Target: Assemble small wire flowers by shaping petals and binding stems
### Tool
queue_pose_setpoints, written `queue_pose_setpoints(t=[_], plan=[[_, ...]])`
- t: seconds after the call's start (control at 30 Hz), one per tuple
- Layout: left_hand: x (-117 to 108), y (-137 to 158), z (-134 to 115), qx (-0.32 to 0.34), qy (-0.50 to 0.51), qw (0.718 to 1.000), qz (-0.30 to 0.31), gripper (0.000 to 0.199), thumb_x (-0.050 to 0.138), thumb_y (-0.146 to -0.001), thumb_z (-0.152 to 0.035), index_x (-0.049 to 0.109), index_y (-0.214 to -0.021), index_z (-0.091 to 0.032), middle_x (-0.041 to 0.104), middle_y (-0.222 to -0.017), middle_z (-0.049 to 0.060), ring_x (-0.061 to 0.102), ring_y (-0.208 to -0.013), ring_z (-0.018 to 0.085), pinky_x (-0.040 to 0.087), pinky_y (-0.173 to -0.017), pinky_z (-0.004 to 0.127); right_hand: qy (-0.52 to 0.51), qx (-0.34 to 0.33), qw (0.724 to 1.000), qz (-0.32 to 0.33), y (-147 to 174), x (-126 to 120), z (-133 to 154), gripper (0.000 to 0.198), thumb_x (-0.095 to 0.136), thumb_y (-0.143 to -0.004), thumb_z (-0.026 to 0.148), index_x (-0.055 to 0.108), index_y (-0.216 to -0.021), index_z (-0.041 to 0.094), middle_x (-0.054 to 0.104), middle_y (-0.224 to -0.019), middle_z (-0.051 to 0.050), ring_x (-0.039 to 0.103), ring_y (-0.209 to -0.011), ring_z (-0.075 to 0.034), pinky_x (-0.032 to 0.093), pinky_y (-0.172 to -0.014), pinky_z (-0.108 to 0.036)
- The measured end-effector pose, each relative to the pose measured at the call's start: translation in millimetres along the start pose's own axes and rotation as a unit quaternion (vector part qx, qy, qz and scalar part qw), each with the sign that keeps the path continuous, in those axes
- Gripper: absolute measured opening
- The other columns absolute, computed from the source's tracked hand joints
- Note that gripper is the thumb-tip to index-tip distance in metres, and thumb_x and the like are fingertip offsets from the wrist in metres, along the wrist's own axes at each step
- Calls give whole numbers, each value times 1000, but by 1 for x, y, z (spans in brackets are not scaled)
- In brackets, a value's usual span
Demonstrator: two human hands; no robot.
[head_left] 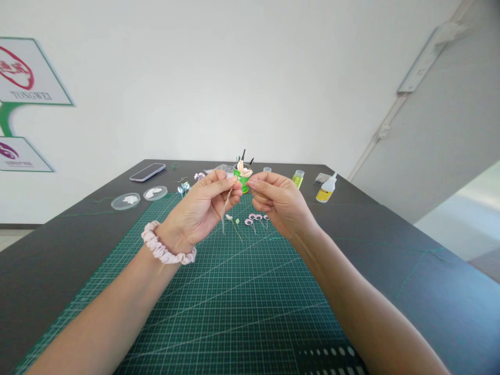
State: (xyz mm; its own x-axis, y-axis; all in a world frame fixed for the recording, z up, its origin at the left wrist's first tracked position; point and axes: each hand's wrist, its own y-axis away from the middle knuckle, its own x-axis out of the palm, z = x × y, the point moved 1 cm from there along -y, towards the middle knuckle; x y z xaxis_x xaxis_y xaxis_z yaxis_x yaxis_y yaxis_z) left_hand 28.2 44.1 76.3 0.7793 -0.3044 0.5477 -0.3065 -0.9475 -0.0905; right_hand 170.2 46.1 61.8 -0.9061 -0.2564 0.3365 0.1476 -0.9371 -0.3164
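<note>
Desk (390, 224) carries the mat (219, 307); dishes (117, 204) with white bits (130, 199) sit on the desk left of it, glue (325, 192) right. Left hand (207, 200): fingers pinching the pale flower (245, 173) at its base, up over the mat, in front of the green cup (245, 186). Right hand (279, 200): fingers pinched together just beside the flower, can't tell if anything's between them. Flower reads as part-built: petals gathered, strands (224, 216) hanging loose below, unfinished. Blue flower (183, 189) near mat's far edge looks further along. Left over: pink loops (247, 222), separate, wire ends free; white bud (228, 217) and small leaf (237, 221) unattached on the mat.
</note>
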Motion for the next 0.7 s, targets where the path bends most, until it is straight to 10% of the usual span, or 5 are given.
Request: queue_pose_setpoints(t=[0.7], plan=[[1, -1, 4, -80, 83, 993, -1, 23, 52, -88, -4, 61, -67, -11, 62, -59, 1, 59, -51, 5, 53, -55, 12, -2, -3, 1000, -12, 1, 2, 1, 17, 78, -67, 27, 64, -63, 19, 35, -45, 11, 19, -40, -4, 16, -38, -24]])
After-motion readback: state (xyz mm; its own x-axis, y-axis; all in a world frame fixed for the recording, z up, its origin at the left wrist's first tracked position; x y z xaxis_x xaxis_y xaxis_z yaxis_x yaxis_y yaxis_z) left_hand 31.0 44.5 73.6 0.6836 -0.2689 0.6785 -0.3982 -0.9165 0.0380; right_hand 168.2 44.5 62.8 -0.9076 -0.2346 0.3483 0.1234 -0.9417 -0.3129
